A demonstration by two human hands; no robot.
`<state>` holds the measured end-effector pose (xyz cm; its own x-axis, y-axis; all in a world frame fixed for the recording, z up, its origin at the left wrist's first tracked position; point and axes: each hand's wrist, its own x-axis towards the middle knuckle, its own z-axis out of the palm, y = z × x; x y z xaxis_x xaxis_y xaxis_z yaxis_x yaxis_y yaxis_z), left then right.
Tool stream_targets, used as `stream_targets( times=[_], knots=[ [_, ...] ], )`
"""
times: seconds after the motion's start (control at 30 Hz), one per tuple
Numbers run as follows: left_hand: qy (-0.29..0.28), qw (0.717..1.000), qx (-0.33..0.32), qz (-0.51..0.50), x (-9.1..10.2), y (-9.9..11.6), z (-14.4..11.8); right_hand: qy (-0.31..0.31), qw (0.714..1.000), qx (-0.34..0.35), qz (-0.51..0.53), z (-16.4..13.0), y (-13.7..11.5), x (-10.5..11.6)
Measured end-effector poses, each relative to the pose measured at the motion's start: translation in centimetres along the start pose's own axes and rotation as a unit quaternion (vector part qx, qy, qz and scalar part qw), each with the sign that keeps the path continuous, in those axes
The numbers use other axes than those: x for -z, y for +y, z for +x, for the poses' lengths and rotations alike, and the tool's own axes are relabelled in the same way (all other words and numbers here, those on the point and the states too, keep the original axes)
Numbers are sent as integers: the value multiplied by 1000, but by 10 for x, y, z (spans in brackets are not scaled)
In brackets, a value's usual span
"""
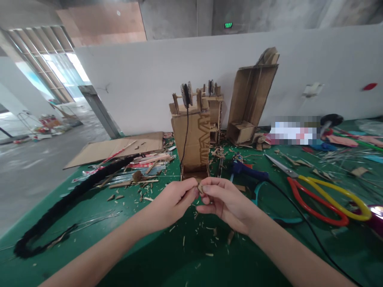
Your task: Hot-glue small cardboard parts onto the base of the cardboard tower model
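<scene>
A small piece of cardboard (200, 187) is pinched between the fingertips of both hands, low in the middle of the view. My left hand (175, 199) grips its left side, and my right hand (226, 199) grips its right side with the lower fingers curled beneath. Just beyond them stands an upright cardboard box structure (191, 139), open at its base. On its top, a wheel-like spool (187, 93) sits on a stick between two cardboard posts. From the spool a dark cord (188, 127) hangs down the front.
A second cardboard structure (216, 107) and a tall open one (251, 95) stand behind. Red-and-yellow scissors (323, 195) and a blue glue gun (251, 172) with a black cable lie right. A black fuzzy strip (66, 199), sticks and a flat cardboard sheet (119, 147) lie left. Scraps litter the green table (143, 263).
</scene>
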<state>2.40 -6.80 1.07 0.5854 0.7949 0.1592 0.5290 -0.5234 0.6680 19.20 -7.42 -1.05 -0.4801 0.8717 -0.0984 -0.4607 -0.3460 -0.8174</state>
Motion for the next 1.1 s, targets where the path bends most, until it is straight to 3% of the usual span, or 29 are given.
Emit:
stream_targets(
  times=[0.43,0.83,1.1],
  knots=[
    [23,999,19,-31,-6,-3,1,-26,998,-10,56,1,2,3],
    [-6,1000,25,-11,-2,-7,1,18,1000,-3,2,5,9,3],
    [2,1000,19,21,-1,-7,0,20,997,9,70,-2,-8,0]
  ],
)
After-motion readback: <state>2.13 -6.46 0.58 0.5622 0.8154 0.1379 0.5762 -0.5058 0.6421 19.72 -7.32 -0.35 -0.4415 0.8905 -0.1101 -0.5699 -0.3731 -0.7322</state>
